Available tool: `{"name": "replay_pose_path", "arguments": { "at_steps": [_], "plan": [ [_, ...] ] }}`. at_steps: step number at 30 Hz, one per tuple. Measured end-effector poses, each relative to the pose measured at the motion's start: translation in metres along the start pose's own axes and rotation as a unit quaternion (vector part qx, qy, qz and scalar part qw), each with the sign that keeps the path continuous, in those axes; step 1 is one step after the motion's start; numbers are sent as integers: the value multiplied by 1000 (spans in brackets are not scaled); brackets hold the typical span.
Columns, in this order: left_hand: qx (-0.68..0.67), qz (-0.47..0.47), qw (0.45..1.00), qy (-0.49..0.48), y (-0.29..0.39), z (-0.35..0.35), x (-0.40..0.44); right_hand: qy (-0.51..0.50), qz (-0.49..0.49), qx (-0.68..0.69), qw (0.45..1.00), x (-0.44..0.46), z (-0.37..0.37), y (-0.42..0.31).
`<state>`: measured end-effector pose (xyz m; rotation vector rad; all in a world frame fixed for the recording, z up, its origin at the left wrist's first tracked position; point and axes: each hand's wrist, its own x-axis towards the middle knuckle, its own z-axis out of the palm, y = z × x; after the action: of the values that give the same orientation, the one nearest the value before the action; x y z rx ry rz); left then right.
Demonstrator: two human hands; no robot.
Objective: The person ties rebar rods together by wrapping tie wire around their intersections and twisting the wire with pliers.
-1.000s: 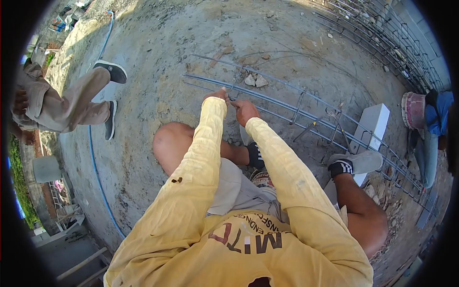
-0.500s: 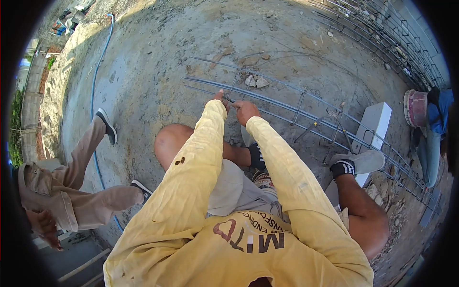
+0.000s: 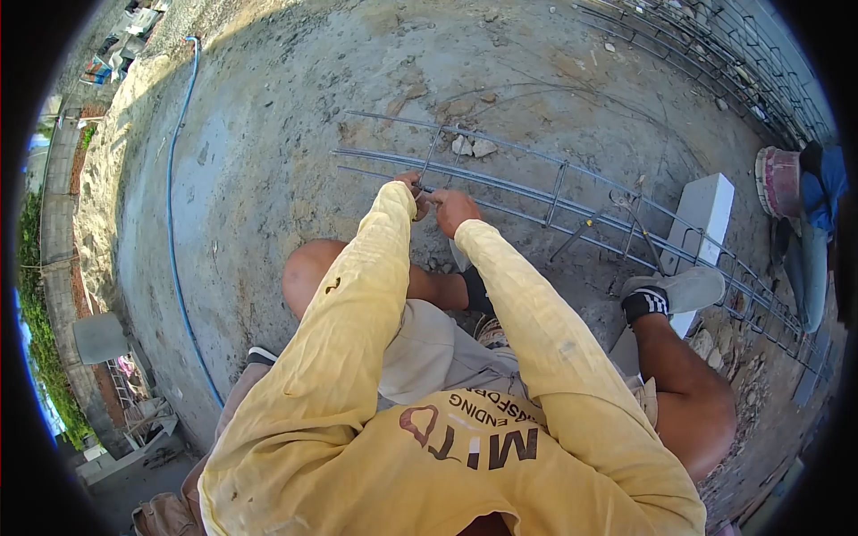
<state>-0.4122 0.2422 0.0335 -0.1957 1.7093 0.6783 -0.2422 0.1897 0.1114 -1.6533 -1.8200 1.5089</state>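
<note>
A long cage of steel bars (image 3: 500,183) lies across the ground in front of my legs, with thin square ties along it. My left hand (image 3: 414,190) is at the near bar by a tie close to the cage's left end, its fingers bent and partly hidden by the sleeve. Just right of it, my right hand (image 3: 456,212) is closed, knuckles up, at a small dark thing between the two hands. That thing is too small to name. Beyond the bars lie broken stones (image 3: 474,146).
A white block (image 3: 702,214) sits under the cage at the right. More rebar cages (image 3: 706,62) lie at the upper right, near a pinkish bucket (image 3: 779,181). A blue hose (image 3: 172,205) runs along the left. A person's trouser leg (image 3: 237,393) shows at the lower left.
The other person has walked from the left toward the lower left, now mostly hidden behind my left sleeve. My hands stay together at the bar, with the left fingers more bent.
</note>
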Motion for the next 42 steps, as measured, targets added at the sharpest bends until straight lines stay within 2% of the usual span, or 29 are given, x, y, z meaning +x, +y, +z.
{"name": "replay_pose_path", "arguments": {
  "at_steps": [2, 5, 11, 13, 15, 17, 18, 20, 23, 29, 32, 34, 37, 41, 42],
  "plan": [
    [58, 26, 998, -10, -4, 1, -5, 15, -7, 3, 1000, 0, 4, 4],
    [180, 18, 983, 17, -3, 3, -4, 52, -24, -4, 998, 7, 17, 16],
    [216, 65, 974, 33, -8, -1, -28, 76, -34, -6, 996, 1, 22, 17],
    [163, 33, 981, -103, -1, -20, -8, 94, -34, -9, 995, 7, 30, 24],
    [120, 14, 976, -181, -3, -29, 12, 90, -31, -10, 995, 4, 27, 20],
    [70, 16, 992, -102, -5, -27, 0, 106, -36, -3, 994, -2, 25, 17],
    [43, 25, 997, -59, -10, -21, -35, 122, -45, 4, 991, -6, 25, 16],
    [10, 26, 999, -42, -10, -14, -64, 140, -53, 29, 988, -8, 25, 17],
    [-47, 24, 998, -37, -10, -15, -72, 132, -37, 77, 988, -9, 26, 22],
    [-46, -12, 997, -61, -4, -19, -61, 139, 12, 80, 987, -10, 25, 19],
    [-58, 30, 997, -38, -14, -17, -74, 147, 36, 87, 985, -11, 32, 18],
    [-35, 21, 998, -48, -20, -25, -63, 147, 40, 62, 986, -15, 33, 13],
    [-23, 46, 997, -60, -27, -21, -86, 60, 41, 101, 992, -29, 26, -2],
    [37, 40, 991, -119, -23, -32, -69, 82, 40, 119, 989, -20, 58, 17],
    [42, 45, 994, -89, -24, -28, -73, 57, 9, 90, 994, -25, 50, 14]
  ]
}}
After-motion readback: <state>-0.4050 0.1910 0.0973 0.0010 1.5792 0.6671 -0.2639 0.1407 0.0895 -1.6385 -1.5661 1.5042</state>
